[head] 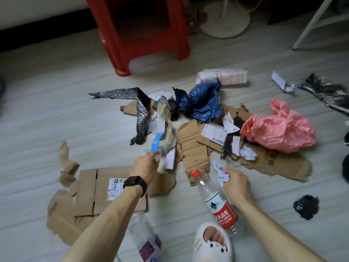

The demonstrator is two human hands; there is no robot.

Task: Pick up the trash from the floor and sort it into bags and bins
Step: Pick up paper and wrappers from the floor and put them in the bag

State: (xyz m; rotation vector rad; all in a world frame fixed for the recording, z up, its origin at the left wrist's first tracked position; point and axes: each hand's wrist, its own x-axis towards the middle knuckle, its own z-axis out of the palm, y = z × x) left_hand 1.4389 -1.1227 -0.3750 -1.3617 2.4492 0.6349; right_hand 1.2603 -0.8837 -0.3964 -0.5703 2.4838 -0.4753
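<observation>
Fingers (153,155) of left hand (146,166) pinch a blurred clump of paper & tape scraps (162,146). Right hand (236,181) is clenched round crumpled white paper (221,174).

Just beyond both lie torn cardboard (192,144), black bubble-wrap strip (140,114) and blue bag (202,103); pink bag (279,129) is further right. Red stool (143,29) stands well beyond the pile.

Between the hands a clear bottle (217,201) lies on the floor (56,110), red cap near right fingers. Flattened box (90,188) sits under left forearm.

Both arms reach fwd, backs of hands up; black watch (135,183) on left wrist.

Bottle's red label reads "SPRING" plus Chinese chars. Box's shipping label is too small to read.
</observation>
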